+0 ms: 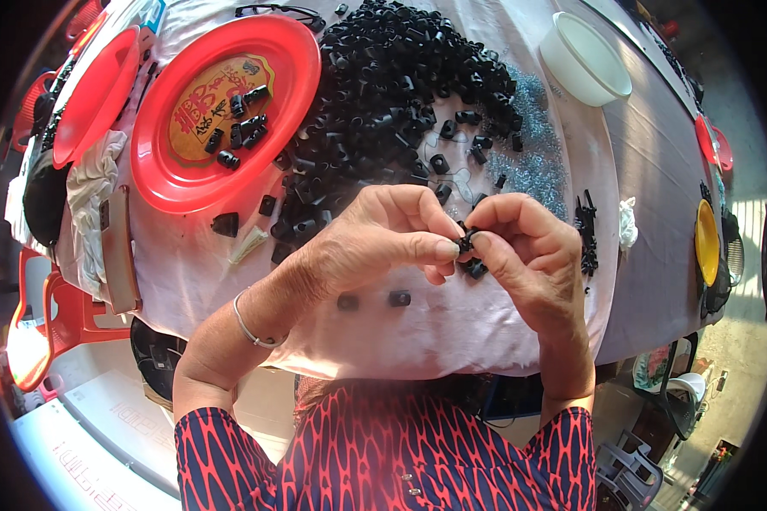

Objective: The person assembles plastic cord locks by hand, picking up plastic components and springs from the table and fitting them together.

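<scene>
My left hand and my right hand meet over the near part of the cloth, fingertips pinched on one small black plastic part. Its exact shape is mostly covered by the fingers. Just beyond the hands spreads a big heap of black plastic pieces, short and tube-like. To the heap's right lies a bed of small shiny metal pieces, possibly springs. Several assembled-looking black pieces rest in a red round tray at the left. Two loose black pieces lie nearer me.
A white plastic tub stands at the far right. Thin black parts are piled right of my right hand, beside a crumpled white scrap. Another red tray and a yellow dish sit toward the sides. A red chair stands left.
</scene>
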### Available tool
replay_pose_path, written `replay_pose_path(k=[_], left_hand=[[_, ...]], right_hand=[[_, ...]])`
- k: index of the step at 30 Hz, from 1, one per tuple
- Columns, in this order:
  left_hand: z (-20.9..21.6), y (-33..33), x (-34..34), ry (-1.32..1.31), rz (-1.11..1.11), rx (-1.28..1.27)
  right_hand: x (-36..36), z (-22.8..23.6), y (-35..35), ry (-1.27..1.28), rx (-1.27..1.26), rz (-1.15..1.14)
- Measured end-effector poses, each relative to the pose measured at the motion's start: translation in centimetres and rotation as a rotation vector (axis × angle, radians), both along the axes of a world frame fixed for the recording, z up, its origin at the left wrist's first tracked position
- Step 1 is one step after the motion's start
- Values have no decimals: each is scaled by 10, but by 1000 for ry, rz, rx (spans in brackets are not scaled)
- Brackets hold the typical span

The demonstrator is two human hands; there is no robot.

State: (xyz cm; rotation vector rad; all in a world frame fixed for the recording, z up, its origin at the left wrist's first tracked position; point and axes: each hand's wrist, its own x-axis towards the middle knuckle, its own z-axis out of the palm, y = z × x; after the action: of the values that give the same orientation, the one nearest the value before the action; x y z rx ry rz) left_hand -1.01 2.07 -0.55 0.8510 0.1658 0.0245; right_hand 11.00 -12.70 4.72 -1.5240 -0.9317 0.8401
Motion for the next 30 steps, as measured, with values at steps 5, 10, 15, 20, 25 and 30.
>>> replay_pose_path(k=[5,10,15,20,25,30], left_hand=[[0,0,-1,0,18,75],[-2,0,-2,22,65,113],[-2,-6,-3,20,112,104],[2,-8,-2,34,145,127],[11,-10,0,128,206,203],[6,-16,1,147,258,189]], right_hand=[[-1,-5,0,-126,50,4],[0,-13,2,-283,102,-8],[-2,-23,-1,-365,189,27],[-4,-28,5,-410,295,-55],[-2,-30,7,-492,246,-108],[-2,-34,9,-560,271,-115]])
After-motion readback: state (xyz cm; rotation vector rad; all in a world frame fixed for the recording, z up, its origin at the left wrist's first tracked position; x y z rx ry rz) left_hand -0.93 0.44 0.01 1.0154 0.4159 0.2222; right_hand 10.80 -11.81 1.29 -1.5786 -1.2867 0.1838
